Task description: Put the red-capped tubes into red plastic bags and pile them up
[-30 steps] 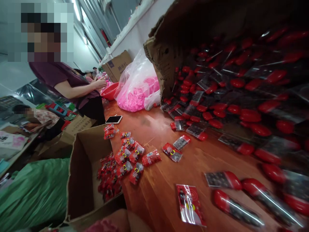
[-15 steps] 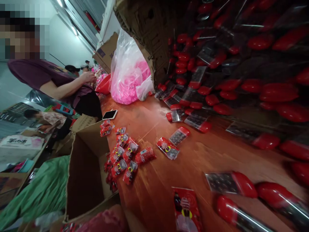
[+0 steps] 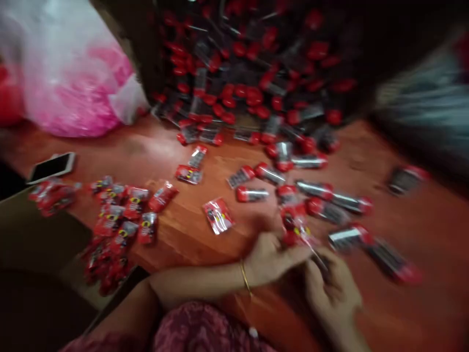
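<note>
My left hand [image 3: 269, 261], with a gold bangle at the wrist, grips a red printed plastic packet [image 3: 294, 222] by its near end. My right hand [image 3: 335, 291] is curled close beside it at that same end. A dark, narrow item [image 3: 320, 261] sits between the right hand's fingers, too blurred to name. Around the hands lie several red-capped clear cases with dark contents, such as one case [image 3: 252, 194] left of the packet and another case [image 3: 393, 260] to the right. A flat red packet [image 3: 219, 215] rests on the table to the left.
A dark box at the back spills red-capped cases [image 3: 252, 95] onto the reddish table [image 3: 361, 156]. Filled red packets [image 3: 124, 234] are heaped at the left edge, above an open carton [image 3: 32, 234]. A phone [image 3: 53, 167] and a clear bag of pink pieces [image 3: 84, 93] stand beyond.
The view has swung right and down to the table. Both my hands have come into view, with the red packet held. The other person has left the frame.
</note>
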`<state>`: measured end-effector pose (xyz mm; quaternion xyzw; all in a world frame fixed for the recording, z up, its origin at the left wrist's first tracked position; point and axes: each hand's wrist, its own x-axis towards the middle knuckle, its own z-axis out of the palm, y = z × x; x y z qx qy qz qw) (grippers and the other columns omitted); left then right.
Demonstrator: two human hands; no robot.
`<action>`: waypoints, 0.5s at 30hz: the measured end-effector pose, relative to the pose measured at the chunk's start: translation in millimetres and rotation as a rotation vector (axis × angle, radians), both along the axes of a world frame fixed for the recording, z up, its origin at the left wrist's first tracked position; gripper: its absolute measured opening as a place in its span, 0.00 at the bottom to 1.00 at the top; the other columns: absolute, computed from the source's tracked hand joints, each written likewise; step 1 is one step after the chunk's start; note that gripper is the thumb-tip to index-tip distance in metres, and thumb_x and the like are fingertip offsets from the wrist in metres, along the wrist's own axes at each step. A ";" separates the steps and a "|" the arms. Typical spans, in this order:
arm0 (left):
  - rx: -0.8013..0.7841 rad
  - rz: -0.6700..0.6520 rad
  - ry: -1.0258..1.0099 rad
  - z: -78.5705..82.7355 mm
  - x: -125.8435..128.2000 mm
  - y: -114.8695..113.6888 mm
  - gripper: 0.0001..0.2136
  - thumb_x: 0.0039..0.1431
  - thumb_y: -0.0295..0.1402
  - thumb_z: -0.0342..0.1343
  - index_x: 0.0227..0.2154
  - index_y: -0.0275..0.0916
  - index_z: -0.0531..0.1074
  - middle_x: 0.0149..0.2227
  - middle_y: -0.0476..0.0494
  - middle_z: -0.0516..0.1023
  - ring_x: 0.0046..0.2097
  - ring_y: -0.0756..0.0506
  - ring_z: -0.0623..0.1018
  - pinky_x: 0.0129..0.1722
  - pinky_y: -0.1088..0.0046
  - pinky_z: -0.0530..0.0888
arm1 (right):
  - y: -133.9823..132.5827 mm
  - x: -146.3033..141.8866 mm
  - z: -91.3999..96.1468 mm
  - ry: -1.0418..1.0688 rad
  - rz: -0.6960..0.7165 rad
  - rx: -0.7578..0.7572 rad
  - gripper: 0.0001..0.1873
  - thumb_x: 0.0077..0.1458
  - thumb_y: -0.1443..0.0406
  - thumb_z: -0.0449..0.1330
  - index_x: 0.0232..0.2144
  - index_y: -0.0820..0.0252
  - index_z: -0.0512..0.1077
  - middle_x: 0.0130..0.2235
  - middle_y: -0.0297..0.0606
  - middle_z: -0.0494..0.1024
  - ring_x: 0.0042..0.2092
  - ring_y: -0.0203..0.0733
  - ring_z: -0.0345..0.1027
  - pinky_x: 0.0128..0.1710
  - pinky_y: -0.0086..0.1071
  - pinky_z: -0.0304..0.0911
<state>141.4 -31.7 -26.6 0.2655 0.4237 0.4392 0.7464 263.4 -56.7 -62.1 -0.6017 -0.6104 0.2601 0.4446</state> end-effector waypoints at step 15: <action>0.218 0.157 -0.099 -21.6 0.6 12.6 0.17 0.38 0.41 0.66 0.30 0.34 0.76 0.31 0.45 0.79 0.32 0.49 0.74 0.34 0.74 0.68 | 14.3 -15.9 -0.8 0.276 0.150 0.092 0.09 0.56 0.60 0.52 0.35 0.58 0.66 0.24 0.30 0.67 0.24 0.34 0.60 0.25 0.29 0.60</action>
